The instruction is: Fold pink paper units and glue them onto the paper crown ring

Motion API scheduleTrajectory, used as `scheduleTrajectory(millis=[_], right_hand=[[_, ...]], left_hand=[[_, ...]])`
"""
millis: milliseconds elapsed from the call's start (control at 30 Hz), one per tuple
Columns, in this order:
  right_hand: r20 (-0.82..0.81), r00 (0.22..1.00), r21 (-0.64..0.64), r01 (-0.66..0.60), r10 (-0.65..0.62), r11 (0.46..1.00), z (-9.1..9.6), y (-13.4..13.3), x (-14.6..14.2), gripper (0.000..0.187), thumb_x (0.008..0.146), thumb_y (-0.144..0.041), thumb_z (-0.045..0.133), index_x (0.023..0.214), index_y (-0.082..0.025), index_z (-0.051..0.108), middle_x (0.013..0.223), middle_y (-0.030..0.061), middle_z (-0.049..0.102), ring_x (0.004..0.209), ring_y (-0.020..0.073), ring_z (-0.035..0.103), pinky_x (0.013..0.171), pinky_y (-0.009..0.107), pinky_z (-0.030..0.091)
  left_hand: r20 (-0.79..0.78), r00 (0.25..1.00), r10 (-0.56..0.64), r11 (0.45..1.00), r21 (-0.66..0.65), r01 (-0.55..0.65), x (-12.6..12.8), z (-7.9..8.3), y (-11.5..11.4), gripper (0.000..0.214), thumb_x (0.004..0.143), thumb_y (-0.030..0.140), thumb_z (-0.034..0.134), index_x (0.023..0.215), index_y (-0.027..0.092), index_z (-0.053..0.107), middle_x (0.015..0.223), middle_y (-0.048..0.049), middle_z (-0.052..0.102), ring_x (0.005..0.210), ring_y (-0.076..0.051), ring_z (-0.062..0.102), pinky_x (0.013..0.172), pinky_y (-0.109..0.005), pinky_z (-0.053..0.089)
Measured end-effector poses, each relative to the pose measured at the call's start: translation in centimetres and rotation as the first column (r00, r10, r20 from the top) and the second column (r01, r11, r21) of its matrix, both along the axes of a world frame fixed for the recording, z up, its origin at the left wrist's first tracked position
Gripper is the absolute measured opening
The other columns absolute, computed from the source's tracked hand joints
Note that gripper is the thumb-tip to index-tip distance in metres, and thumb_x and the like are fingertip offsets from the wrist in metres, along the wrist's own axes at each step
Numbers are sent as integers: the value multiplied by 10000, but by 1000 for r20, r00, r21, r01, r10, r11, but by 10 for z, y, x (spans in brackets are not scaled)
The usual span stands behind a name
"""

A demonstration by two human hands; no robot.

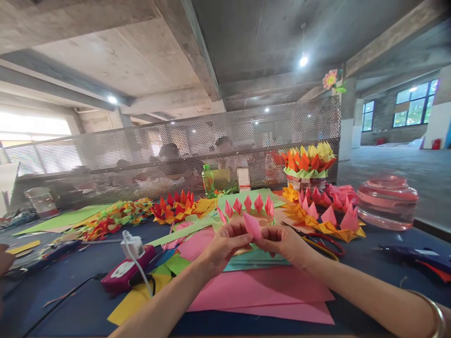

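Close in front of me, both hands pinch a small folded pink paper petal (252, 225) that comes to a point at the top. My left hand (228, 243) is closed on its left side, thumb and fingertips together. From the right, my right hand (280, 241) closes on its lower edge. Just behind them stands a ring of pointed pink paper petals (248, 203), its lower part partly hidden by my hands. Beneath my hands lie sheets of teal paper (255, 261) and larger pink paper (260, 287).
Scissors (326, 249) lie right of my hands, near orange-and-pink paper rings (329, 217). A clear jar (387, 204) and a glue gun (416, 253) are farther right. Left are a magenta power strip (127, 267) and paper scraps (114, 217). A perforated screen (169, 159) stands behind; another person's hand (5, 259) shows at left.
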State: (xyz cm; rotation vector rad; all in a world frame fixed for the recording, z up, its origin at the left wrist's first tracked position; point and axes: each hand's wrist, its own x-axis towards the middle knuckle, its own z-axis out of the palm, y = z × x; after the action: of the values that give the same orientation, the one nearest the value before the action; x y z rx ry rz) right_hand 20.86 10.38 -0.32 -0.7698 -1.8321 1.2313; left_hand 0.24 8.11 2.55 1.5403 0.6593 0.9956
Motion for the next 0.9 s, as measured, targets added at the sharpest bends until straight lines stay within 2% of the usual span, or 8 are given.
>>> scheduleTrajectory(millis=[367,600,900], right_hand=[[111,991,1,-75,75,997,2,-3,-1,278,1009,-376,624,1181,-158,646,1125,65,685,917,194,691,793,382,596],[111,994,-6,-16,16,1000,0,-1,-1,285,1013,-383,617,1189,-160,643,1133,68,684,923,196,690,797,385,595],[138,989,73,48,-58,996,1,0,1,276,1013,-381,619,1168,-154,646,1087,57,689,875,182,691,762,364,597]], left_hand=[[-109,980,164,986,30,-162,-9,-7,10,226,1000,346,636,1053,128,657,994,-48,682,845,-174,677,769,-351,588],[-214,962,168,986,16,-168,-7,-7,8,255,1006,358,627,1123,133,650,1057,-63,683,881,-187,683,793,-371,592],[-342,926,163,986,33,-161,-3,-6,6,242,1005,354,630,1092,130,655,1020,-54,685,849,-177,681,770,-355,593]])
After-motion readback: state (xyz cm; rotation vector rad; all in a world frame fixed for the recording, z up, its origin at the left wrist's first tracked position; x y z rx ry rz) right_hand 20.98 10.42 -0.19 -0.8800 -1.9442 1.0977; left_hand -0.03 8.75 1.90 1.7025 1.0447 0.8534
